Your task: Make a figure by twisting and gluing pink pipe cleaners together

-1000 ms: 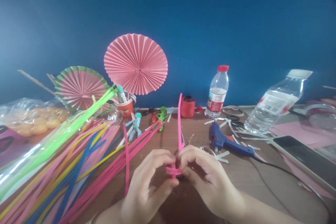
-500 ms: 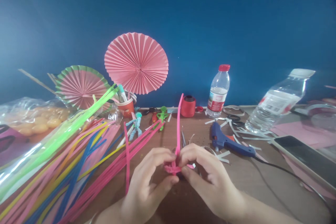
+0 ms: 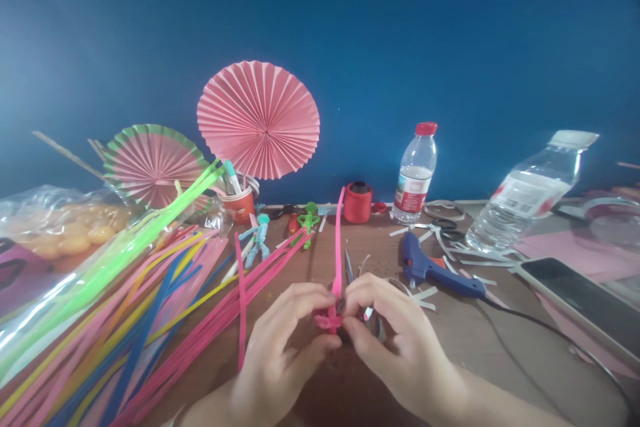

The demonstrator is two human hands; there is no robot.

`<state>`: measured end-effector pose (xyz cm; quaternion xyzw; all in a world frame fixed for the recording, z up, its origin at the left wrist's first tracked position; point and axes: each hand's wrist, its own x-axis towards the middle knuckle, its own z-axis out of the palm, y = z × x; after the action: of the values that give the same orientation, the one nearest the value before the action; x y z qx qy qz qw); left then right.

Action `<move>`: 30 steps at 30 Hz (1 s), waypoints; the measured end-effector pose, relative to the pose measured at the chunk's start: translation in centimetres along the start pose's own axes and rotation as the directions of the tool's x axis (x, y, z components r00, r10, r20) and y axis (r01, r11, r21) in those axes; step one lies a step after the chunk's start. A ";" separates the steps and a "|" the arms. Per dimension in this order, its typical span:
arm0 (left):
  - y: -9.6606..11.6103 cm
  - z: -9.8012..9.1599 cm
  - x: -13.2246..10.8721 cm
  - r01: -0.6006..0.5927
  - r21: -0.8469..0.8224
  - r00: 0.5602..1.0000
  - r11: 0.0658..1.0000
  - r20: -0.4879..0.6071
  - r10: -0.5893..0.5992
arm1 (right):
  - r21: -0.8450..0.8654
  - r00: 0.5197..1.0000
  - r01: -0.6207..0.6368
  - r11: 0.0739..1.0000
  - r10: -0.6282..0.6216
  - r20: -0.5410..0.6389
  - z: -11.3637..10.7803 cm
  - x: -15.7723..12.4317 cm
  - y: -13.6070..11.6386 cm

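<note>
Between my two hands is a pink pipe cleaner [image 3: 338, 247], bent into a small tangle at its lower end, with one long straight length sticking up. My left hand [image 3: 285, 347] pinches the tangle from the left with thumb and forefinger. From the right, the fingertips of my right hand [image 3: 395, 347] are closed on the same piece. Fingers partly hide the bent part. Just behind my right hand, a pair of scissors [image 3: 349, 263] lies on the table, its handles mostly covered by the hand.
Left lie bundles of pink pipe cleaners [image 3: 210, 323] and green ones [image 3: 125, 243]. Small pipe-cleaner figures, one blue [image 3: 260, 237], one green [image 3: 309, 217], stand behind. A blue glue gun [image 3: 440, 273], its cord, a phone [image 3: 580, 300] and two bottles, one upright [image 3: 414, 180], one tilted [image 3: 525, 197], occupy the right.
The upright pink length has tipped slightly left and sits a little lower. The bent part has shifted between my fingertips. Both hands keep nearly the same place.
</note>
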<state>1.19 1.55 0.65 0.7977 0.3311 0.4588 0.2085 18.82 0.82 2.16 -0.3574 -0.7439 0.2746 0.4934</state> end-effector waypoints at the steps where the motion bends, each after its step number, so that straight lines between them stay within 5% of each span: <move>1: 0.0 0.0 0.0 -0.001 0.001 1.000 1.000 0.002 0.001 | -0.005 1.000 -0.001 1.000 0.001 -0.003 0.0 0.1 0.0; 30: 0.2 0.0 0.0 -0.010 0.010 1.000 1.000 -0.009 0.011 | 0.013 1.000 0.028 1.000 -0.028 -0.006 0.3 -0.1 0.2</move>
<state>1.26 1.42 0.77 0.7983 0.3301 0.4620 0.2007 18.61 0.80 1.82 -0.3445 -0.7454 0.2716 0.5019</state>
